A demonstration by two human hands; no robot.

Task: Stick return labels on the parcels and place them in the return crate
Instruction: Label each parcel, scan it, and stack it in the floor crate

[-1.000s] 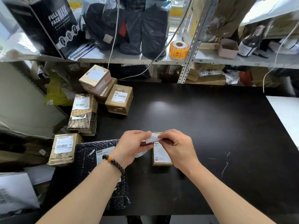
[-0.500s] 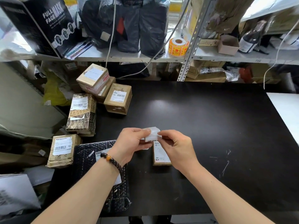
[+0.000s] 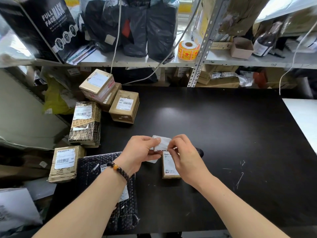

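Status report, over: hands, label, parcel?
The left hand and right hand both pinch the label. Label above the parcel, not yet stuck. Nothing between them.

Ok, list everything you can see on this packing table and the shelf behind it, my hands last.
small brown cardboard parcel: one, brown, near centre of the black table
white label sheet: one, white, held over that parcel
black bubble mailer: one, black, table's near-left edge
black-and-gold patterned parcel: one, black and gold, left side
brown taped parcels: at least four, brown, left side, two stacked
orange sticker roll: one, orange, on the shelf
black plastic bags: several, black, middle of the shelf
left hand: one, pinching the white label sheet
right hand: one, pinching the white label sheet
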